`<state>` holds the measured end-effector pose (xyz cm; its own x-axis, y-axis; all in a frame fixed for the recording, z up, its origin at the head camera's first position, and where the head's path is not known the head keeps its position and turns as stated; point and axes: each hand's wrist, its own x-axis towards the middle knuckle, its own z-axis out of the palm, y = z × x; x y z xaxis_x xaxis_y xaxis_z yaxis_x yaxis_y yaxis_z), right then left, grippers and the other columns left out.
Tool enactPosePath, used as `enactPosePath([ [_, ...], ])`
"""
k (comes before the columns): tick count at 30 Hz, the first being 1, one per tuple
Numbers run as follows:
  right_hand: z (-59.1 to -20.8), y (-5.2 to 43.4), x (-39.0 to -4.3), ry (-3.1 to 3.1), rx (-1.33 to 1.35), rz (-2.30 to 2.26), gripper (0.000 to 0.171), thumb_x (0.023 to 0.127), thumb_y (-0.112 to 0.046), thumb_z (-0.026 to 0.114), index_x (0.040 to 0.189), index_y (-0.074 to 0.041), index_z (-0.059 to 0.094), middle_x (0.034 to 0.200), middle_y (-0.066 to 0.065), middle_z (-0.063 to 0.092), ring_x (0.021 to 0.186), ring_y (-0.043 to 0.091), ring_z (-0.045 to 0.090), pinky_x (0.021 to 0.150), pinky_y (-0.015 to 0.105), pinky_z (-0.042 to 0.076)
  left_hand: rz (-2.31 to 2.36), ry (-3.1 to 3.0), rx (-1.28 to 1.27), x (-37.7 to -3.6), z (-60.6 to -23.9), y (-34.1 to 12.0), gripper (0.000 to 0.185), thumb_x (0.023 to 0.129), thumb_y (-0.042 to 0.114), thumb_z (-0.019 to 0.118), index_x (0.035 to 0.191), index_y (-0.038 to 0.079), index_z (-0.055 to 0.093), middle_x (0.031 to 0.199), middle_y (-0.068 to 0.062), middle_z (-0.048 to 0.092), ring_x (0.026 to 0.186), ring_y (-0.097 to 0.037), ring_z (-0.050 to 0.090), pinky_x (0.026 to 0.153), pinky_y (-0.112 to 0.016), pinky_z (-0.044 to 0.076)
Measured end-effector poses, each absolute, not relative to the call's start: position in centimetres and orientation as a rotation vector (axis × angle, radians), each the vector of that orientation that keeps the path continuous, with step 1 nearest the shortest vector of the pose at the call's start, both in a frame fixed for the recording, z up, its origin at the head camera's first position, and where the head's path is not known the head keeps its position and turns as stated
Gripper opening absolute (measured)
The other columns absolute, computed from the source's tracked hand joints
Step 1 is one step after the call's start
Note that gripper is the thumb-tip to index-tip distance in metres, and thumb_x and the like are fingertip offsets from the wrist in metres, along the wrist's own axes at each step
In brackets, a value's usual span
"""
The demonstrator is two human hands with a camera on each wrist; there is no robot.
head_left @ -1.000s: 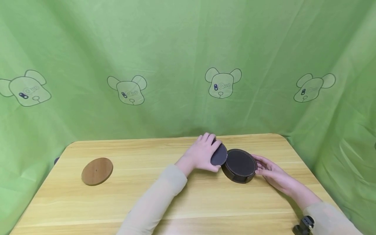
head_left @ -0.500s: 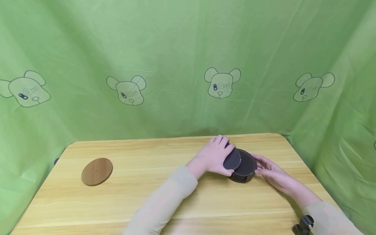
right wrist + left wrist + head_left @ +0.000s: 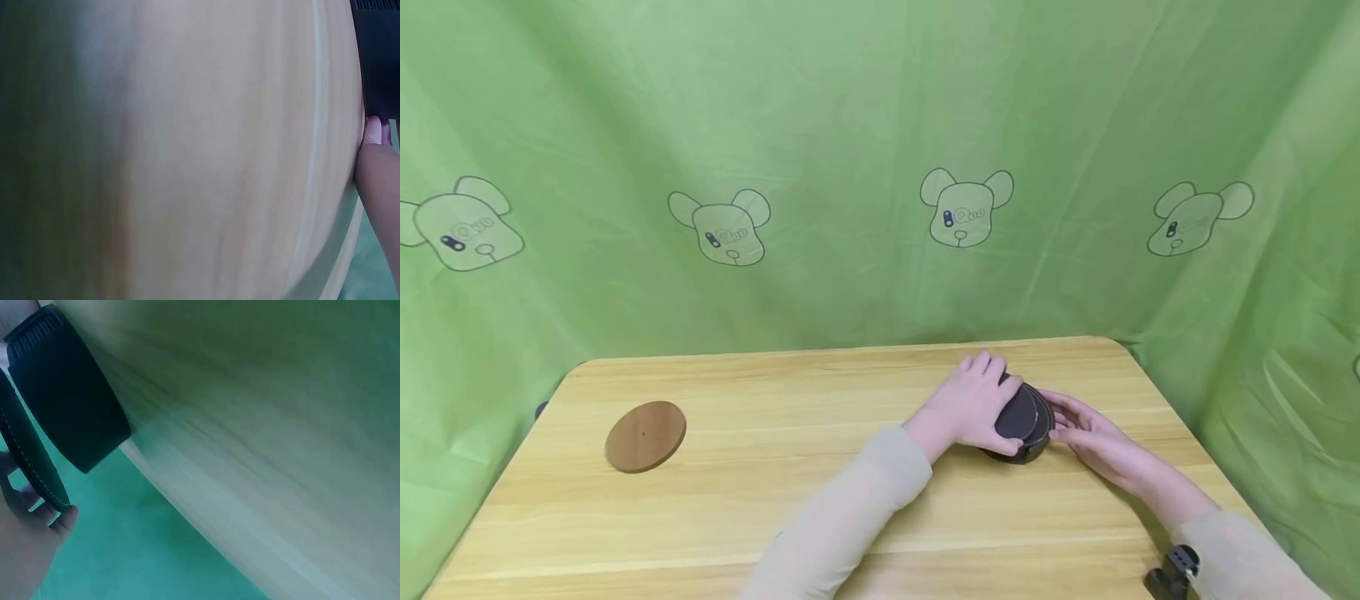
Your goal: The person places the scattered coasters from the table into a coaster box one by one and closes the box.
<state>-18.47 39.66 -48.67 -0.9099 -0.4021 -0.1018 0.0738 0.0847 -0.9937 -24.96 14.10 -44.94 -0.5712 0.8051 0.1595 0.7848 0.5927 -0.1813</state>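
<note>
My left hand (image 3: 972,408) grips a round black coaster (image 3: 1019,414) by its edge, fingers at the far side and thumb at the near side. Pale stitching runs along the coaster's rim in the left wrist view (image 3: 31,456). Just beneath it, on the table, stands a round black coaster holder (image 3: 1028,455), largely covered by the coaster and left hand. In the left wrist view a gap shows between the coaster and the holder's wall (image 3: 72,394). My right hand (image 3: 1096,439) holds the holder's right side, thumb in front and fingers behind.
A round brown wooden disc (image 3: 645,437) lies on the left part of the wooden table (image 3: 760,467). A green curtain (image 3: 850,275) with bear-head outlines hangs behind the table's back edge. A small black device (image 3: 1172,573) sits by the right sleeve.
My left hand has moved right with the coaster, from beside the holder to over it, covering most of its top. The right hand keeps its place at the holder's side.
</note>
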Motion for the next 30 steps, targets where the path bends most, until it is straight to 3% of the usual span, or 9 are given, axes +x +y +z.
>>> enactPosePath([
  [7, -48.7, 39.7, -18.4, 2.004, -0.352, -1.918, 0.058, 0.106, 0.003, 0.05, 0.16, -0.005, 0.031, 0.143, -0.021, 0.057, 0.128, -0.005, 0.059, 0.105, 0.013, 0.048, 0.136, -2.622, -1.311, -24.6, -45.5, 14.8, 0.093, 0.081, 0.087, 0.059, 0.151, 0.026, 0.051, 0.139, -0.001, 0.051, 0.129, -0.017, 0.044, 0.113, -0.032, 0.042],
  [15, -48.6, 39.6, -18.4, 2.013, -0.326, -1.9, 0.065, 0.107, 0.0, 0.051, 0.164, 0.005, 0.02, 0.143, -0.023, 0.056, 0.128, -0.007, 0.058, 0.105, 0.012, 0.047, 0.066, -2.696, -1.25, -24.2, -45.8, 15.4, 0.086, 0.086, 0.085, 0.055, 0.151, 0.028, 0.053, 0.143, -0.001, 0.052, 0.132, -0.018, 0.047, 0.117, -0.034, 0.039],
  [30, -48.7, 39.7, -18.5, 1.995, -0.338, -1.902, 0.064, 0.107, 0.001, 0.05, 0.164, 0.005, 0.02, 0.144, -0.021, 0.055, 0.129, -0.006, 0.058, 0.105, 0.012, 0.047, 0.084, -2.712, -1.257, -24.0, -46.5, 15.7, 0.088, 0.092, 0.088, 0.044, 0.158, 0.03, 0.047, 0.153, 0.0, 0.048, 0.14, -0.017, 0.043, 0.12, -0.033, 0.036],
])
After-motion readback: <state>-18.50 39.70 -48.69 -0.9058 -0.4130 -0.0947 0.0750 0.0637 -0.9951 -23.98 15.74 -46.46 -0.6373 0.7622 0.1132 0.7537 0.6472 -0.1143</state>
